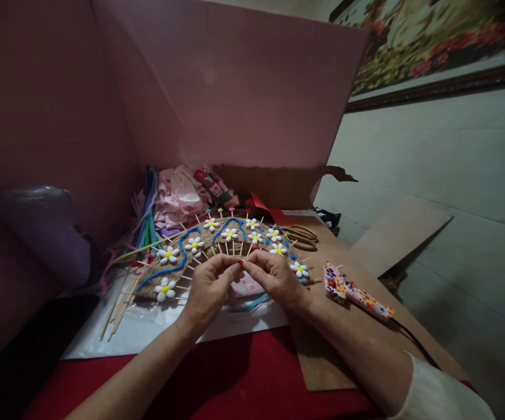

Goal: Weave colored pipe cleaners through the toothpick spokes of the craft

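Observation:
My left hand [209,287] and my right hand [275,281] meet fingertip to fingertip, both pinched around a small red piece [241,262]. It looks like soft clay, but the fingers cover most of it. Just behind them lies an arch-shaped, twine-wrapped craft [176,248] with wooden sticks poking out along its inner and outer edges. White flowers [168,255] with yellow centres dot it, and a wavy blue strip [183,251] runs across its left half. Blue dots [293,256] mark its right side. Part of the inner edge is hidden by my hands.
Right of the craft lie gold-handled scissors [302,236] and a flower-patterned glue gun [357,291] with a black cable. Loose sticks [119,306] rest on white paper [90,335] at left. Pipe cleaners [148,219] and crumpled pink material [180,195] stand behind, before a pink panel [235,87].

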Available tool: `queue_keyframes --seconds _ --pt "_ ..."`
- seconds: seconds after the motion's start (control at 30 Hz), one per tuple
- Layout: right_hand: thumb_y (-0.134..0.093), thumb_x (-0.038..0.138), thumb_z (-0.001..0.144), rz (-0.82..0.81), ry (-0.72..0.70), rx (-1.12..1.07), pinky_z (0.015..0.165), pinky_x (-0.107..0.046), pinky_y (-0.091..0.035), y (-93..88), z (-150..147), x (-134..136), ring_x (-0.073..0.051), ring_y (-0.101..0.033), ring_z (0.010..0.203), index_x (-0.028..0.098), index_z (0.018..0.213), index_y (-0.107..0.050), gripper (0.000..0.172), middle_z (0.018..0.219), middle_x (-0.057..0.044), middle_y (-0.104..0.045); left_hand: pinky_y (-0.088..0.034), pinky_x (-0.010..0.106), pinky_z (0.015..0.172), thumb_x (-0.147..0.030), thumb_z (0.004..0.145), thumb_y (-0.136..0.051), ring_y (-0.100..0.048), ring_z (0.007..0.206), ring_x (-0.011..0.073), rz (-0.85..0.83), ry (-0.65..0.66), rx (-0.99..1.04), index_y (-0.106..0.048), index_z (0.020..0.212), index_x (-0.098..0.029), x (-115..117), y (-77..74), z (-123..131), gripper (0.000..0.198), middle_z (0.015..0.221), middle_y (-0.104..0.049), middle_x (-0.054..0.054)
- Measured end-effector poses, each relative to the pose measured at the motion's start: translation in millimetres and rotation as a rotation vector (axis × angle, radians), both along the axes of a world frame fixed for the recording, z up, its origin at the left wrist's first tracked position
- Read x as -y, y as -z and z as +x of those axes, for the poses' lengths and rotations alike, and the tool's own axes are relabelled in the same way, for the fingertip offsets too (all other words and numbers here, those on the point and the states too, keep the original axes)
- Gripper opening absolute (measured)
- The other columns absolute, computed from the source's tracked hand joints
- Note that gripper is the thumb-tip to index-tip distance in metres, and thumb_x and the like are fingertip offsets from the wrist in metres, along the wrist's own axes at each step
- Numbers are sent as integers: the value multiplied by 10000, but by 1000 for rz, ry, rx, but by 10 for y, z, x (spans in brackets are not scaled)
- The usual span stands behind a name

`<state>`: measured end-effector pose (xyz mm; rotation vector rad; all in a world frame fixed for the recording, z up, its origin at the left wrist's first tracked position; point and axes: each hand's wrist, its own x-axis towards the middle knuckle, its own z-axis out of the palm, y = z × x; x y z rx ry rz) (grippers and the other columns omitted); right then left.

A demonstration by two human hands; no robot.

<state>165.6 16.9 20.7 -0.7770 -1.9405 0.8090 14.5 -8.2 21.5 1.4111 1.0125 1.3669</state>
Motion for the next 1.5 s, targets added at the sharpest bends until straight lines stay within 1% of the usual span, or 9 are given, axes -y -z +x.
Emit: queue_keyframes --seconds 0.13,0.3,0.57,0.67,0.83,1.03,1.2,1.4,1.5 --pt "-500 274 851 14 -17 103 482 -213 -316 -52 65 -38 -87 -422 513 141 756 -597 191 618 4 -549 -503 231 408 -311 728 -621 -565 541 127 -44 69 -114 -631 810 -104 -47 -46 -76 224 644 -611 29" --pt "-501 260 834 -29 -7 126 456 -203 -284 -54 69 -41 -76 -382 485 143 731 -574 172 573 26 -500 -515 250 431 -304 699 -635 -566 529 128 -102 120 -73 -614 780 -102 -44 -87 -66 218 609 -610 20" --pt "-500 177 789 68 198 126 451 -194 -268 46 -33 26 -66 -365 452 159 664 -529 130 512 58 -435 -499 234 513 -285 755 -575 -588 556 127 50 -49 -205 -621 784 -146 -43 85 -2 149 661 -626 16" --pt "-501 156 795 145 137 232 475 -197 -282 1 17 -3 -72 -396 475 158 691 -552 116 539 46 -480 -485 222 532 -255 767 -557 -594 587 132 133 -69 -317 -640 782 -160 -57 82 -25 127 689 -644 29" --pt "-486 162 835 237 -1 384 518 -208 -305 -121 147 -62 -86 -438 511 157 797 -594 115 573 34 -520 -479 207 517 -226 760 -568 -577 598 127 150 56 -401 -658 767 -170 -66 5 -94 106 712 -642 39" --pt "-465 219 875 189 5 271 535 -211 -329 -153 142 -56 -96 -453 564 156 787 -564 147 652 12 -534 -482 231 443 -319 761 -573 -527 505 115 -49 68 -158 -602 776 -135 -31 -105 -77 187 602 -553 -3" --pt "-454 191 878 213 25 240 541 -213 -332 -62 42 13 -92 -440 541 162 788 -559 141 620 27 -503 -441 195 441 -289 739 -601 -500 484 92 -50 -1 -41 -579 710 -127 -28 -99 -43 167 564 -554 -14" --pt "-449 145 843 436 -13 388 589 -247 -341 -80 48 76 -131 -485 623 168 791 -548 114 700 -23 -555 -404 191 423 -257 760 -564 -516 450 95 53 -78 -245 -614 742 -156 -35 -9 -58 114 599 -577 -11" --pt "-456 133 829 478 -19 419 588 -258 -339 -122 99 45 -137 -481 630 165 812 -558 108 708 -31 -559 -400 180 472 -189 739 -567 -514 518 98 157 -16 -398 -639 681 -162 -42 -42 -93 96 583 -580 -2"
